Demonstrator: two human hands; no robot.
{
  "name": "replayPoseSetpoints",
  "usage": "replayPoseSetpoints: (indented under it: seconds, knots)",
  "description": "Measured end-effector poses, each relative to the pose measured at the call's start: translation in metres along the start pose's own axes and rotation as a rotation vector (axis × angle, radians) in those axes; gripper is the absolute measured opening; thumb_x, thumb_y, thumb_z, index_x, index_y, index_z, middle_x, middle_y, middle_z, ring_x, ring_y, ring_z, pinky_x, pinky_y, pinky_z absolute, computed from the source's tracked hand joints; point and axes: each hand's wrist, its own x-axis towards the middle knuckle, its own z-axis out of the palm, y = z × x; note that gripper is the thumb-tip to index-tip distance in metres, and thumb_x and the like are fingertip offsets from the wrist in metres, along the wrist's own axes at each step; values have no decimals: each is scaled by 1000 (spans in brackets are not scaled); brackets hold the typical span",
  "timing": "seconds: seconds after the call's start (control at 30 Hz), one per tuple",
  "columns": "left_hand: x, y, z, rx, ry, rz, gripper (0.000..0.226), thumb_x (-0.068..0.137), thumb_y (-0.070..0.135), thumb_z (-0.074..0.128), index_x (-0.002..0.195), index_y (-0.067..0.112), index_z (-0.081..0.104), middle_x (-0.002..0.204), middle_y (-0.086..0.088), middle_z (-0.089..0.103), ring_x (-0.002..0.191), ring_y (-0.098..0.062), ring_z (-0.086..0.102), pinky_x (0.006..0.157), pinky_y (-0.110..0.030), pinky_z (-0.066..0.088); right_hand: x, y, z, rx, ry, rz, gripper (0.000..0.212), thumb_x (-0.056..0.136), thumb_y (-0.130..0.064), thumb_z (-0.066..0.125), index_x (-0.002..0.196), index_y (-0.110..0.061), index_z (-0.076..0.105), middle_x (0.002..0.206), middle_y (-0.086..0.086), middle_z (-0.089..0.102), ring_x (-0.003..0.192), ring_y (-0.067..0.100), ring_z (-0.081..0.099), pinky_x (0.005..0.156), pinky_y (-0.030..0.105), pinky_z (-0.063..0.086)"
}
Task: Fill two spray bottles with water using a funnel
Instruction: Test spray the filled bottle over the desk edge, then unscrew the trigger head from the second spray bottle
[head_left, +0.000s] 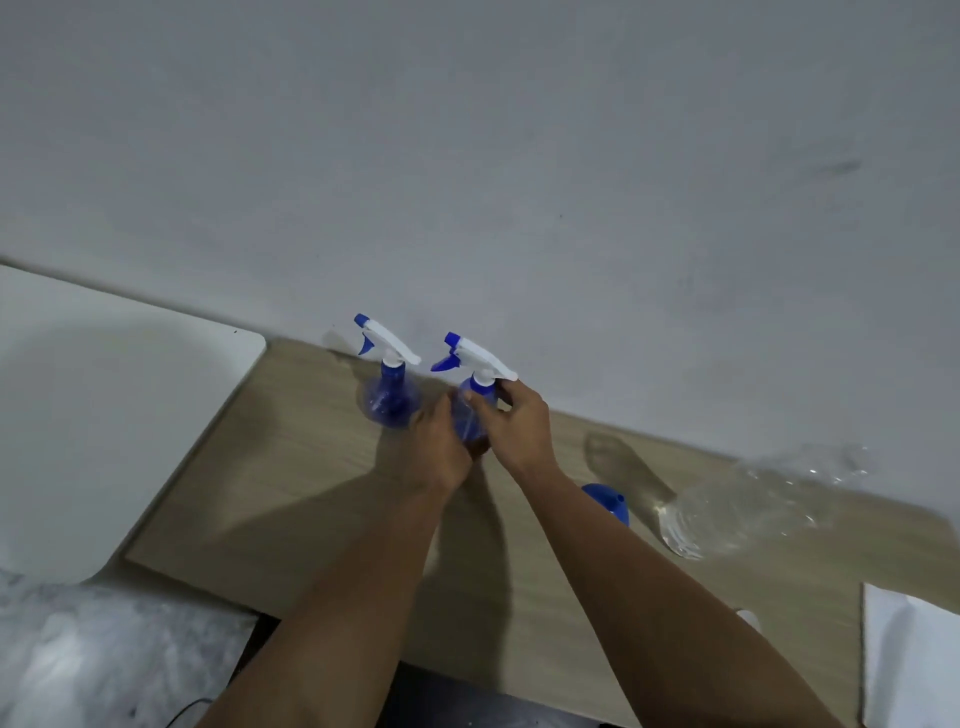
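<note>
Two spray bottles stand upright along the far edge of the wooden table (291, 499), close to the wall. The left-hand bottle (388, 387) stands free, untouched, with its trigger head still fitted. The nearer bottle (475, 400) stands just beside it and is held by both hands.

The left hand (441, 447) wraps around the blue body of the nearer bottle, fingers curled against it. This grip appears intended to steady the body against rotation. The right hand (514, 423) grips the neck just below the white trigger head, fingers curled around the collar. This placement suits unscrewing the head, which must come off before filling; whether the head is already loosened cannot be told.

The blue funnel (608, 501) lies on the table toward the right edge, apart from both bottles and partly hidden behind the right forearm. It is not yet in use. A clear plastic container (737, 512) lies just beyond the funnel, nearer the right far corner; its contents cannot be read. A white basin (104, 415) adjoins the left edge of the table.

Judgement: the task is at its opening step, with neither bottle yet open for the funnel.
</note>
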Motion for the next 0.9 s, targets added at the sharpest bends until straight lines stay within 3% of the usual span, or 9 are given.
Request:
replayPoseSetpoints:
  seconds: [0.13,0.23,0.3,0.4,0.47,0.53,0.6,0.7,0.9]
  knots:
    - [13,-29,11,113,-20,122,35,94,29,63,127,22,53,121,-1,64,119,-20,59,110,-37,43,13,21,14,28,49,23,33,94,-24,78,125,-14,70,114,-4,76,104,7,72,90,39,62]
    - [-13,-43,-3,139,133,115,47,83,35,74,126,25,59,121,5,64,117,-18,57,100,-33,43,6,23,18,62,80,26,37,93,-22,79,128,-23,66,117,-18,72,109,-7,66,95,29,58]
    - [-29,-57,-13,148,257,108,51,83,45,70,129,25,59,125,4,62,117,-18,54,96,-33,43,-11,22,17,30,226,24,49,92,-23,81,137,-26,62,131,-19,66,124,-5,59,102,22,51]
    - [-30,-82,-27,119,336,-6,63,83,52,67,135,19,54,131,-3,57,120,-20,51,98,-28,36,-54,9,23,29,378,-80,30,94,-7,75,117,-25,70,117,-8,70,110,5,64,91,34,54]
    - [-16,-97,-39,156,275,-90,82,79,56,72,146,18,41,146,-7,47,135,-25,43,110,-38,35,-74,-12,37,26,208,-85,29,97,-5,70,104,-33,72,103,-12,72,97,5,66,81,32,55]
    - [6,-104,-51,171,140,-184,94,79,51,75,154,26,23,159,-4,29,147,-28,28,119,-49,28,-72,-32,60,89,-63,86,28,101,-11,66,112,-36,70,98,-22,71,94,-5,68,84,25,59]
    - [28,-106,-58,210,59,-196,78,84,40,72,147,36,27,154,-1,35,142,-27,36,114,-50,33,-51,-37,86,102,-181,224,34,102,-15,66,131,-33,63,101,-27,67,96,-10,66,98,27,57]
    - [46,-112,-67,288,65,-40,33,92,38,62,123,36,49,122,4,60,109,-18,59,92,-34,45,-18,-29,127,-20,-139,171,49,98,-27,69,143,-30,51,129,-12,66,123,10,62,108,35,49]
    - [34,-118,-71,139,76,105,17,91,12,64,107,16,62,107,-5,68,99,-28,65,89,-41,50,12,-18,157,-116,-1,139,39,99,-39,67,133,-21,58,130,2,67,122,23,63,103,40,51]
